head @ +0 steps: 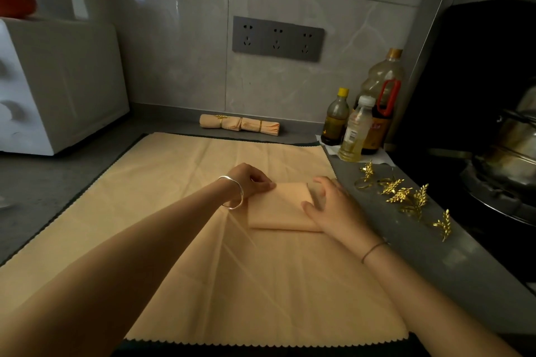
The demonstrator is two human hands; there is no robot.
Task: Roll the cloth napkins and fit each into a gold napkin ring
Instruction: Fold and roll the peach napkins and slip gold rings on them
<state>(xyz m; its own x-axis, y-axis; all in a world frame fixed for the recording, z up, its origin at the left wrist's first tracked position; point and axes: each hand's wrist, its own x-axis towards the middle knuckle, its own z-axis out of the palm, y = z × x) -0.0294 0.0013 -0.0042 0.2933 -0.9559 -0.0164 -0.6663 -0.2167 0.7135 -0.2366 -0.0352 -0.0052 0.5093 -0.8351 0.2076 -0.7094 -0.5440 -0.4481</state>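
Both hands are down on the folded napkin (pixel 275 211), a peach piece lying on a much bigger peach cloth (pixel 162 211) that's spread flat over the grey surface (pixel 406 255). L hand (pixel 251 182) is curled, fingertips nipping the napkin's far-left corner and pinning it. There's a silver bangle (pixel 233 193) on that wrist. R hand (pixel 333 206) is arched over the napkin's right edge, thumb flat on the cloth, fingers cupped round a turned-up flap at the far-right corner, so it's grasping that side. Thin band (pixel 374 251) on the R wrist. The napkin sits right btwn the two hands, its near edge straight and flat.

Just right of the R hand, off the cloth, loose gold rings (pixel 406 197) w/ leaf sprigs are strung along the bare surface, none touching the napkin. Well beyond both hands, by the wall, two rolled napkins (pixel 240 124) lie end to end, each w/ a gold ring round it. Beyond the R hand and a bit right stands a cluster of oil bottles (pixel 351 130); further right a steel pot (pixel 510 136) sits on a burner. Far left of the L hand is a white appliance (pixel 63 81). On the wall straight ahead is a grey socket panel (pixel 278 39).
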